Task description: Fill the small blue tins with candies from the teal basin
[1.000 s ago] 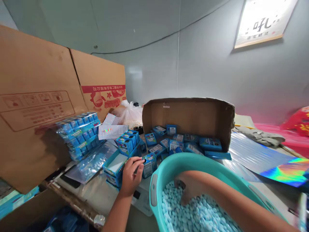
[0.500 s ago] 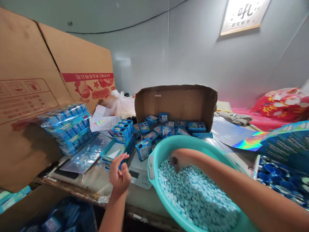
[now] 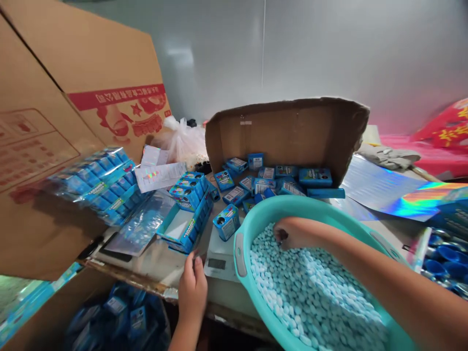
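My right hand [image 3: 294,233] is down in a turquoise basin [image 3: 243,287] of pale blue candies [image 3: 303,287]. Its fingers are curled at the candies' surface, and what they grip is hidden. At the table's front edge is my left hand [image 3: 193,280], fingers loosely apart with nothing visible in them. Just beyond it stands a blue display tray [image 3: 179,233], part filled with small blue candy boxes [image 3: 188,190]. One small blue box [image 3: 226,222] with a round dark hole on top stands on a white scale [image 3: 219,265] between the left hand and the basin.
A tipped cardboard box [image 3: 285,124] behind the basin spills small blue boxes. At left are wrapped display packs [image 3: 106,187] and a large carton [image 3: 120,63]. Below the table edge sits a bin of blue boxes [image 3: 120,317]. Blue cups [image 3: 448,258] stand at far right.
The view has tilted down and shifted left. My left hand has drawn back from the display tray towards the table edge. My right hand stays in the candies.
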`<state>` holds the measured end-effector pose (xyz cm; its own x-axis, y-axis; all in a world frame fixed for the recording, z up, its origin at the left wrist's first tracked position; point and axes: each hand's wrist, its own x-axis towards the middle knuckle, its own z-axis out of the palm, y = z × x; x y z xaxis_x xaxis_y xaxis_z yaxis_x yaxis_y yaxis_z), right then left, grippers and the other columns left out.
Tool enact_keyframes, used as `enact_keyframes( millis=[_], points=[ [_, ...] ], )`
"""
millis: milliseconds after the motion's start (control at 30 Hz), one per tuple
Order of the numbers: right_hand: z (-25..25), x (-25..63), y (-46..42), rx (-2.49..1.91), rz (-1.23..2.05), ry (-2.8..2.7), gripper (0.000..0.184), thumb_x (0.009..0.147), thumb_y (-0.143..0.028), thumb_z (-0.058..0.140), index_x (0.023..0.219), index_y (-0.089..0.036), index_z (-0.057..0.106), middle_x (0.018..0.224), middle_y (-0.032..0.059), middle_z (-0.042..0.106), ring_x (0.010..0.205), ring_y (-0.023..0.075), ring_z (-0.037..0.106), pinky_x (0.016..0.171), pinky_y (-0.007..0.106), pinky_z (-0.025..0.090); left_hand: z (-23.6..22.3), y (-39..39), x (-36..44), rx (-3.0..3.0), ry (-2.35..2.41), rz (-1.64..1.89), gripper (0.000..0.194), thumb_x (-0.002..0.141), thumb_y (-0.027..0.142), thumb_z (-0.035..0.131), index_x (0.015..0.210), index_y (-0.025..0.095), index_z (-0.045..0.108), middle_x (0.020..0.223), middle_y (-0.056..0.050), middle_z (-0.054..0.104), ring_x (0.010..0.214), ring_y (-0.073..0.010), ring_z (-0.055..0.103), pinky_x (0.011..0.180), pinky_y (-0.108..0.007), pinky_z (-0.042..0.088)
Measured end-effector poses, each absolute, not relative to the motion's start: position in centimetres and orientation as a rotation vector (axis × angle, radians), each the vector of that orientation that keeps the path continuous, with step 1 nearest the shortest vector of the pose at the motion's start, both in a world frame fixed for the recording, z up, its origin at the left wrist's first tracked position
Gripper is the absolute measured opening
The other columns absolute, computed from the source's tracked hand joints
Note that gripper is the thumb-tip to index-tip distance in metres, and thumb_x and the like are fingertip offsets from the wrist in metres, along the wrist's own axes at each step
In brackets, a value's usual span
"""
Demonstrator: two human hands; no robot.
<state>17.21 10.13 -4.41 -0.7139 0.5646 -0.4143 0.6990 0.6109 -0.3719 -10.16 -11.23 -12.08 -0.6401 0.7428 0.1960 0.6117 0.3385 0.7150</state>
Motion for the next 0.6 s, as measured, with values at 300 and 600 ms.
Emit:
enact_keyframes(
  millis=[300,600],
  points=[
    [-3.4,17.4,10.0,1.05,-0.763,2.627,0.01,0.089,-0.025,0.068,0.089,-0.015,0.067,0.08,-0.0002,0.065,0.072,0.0165,0.06,0.068,0.031,0.048,-11.6,-12.0,-10.1,1.103,2.26,1.523,0.045,0.099,0.053,0.041,0.119,0.018,0.06,0.103,-0.01,0.071,0.093,-0.023,0.069,0.081,-0.036,0.057],
    [2.5,14.6,8.7,0.989,-0.699,2.89,0.012,0.089,-0.017,0.056,0.085,-0.017,0.067,0.074,0.0025,0.065,0.065,0.0159,0.055,0.061,0.027,0.037,-13.0,-14.3,-11.1,1.364,2.089,1.705,0.024,0.092,0.028,0.062,0.113,0.018,0.067,0.095,-0.006,0.072,0.079,-0.0164,0.071,0.074,-0.027,0.06]
  ],
)
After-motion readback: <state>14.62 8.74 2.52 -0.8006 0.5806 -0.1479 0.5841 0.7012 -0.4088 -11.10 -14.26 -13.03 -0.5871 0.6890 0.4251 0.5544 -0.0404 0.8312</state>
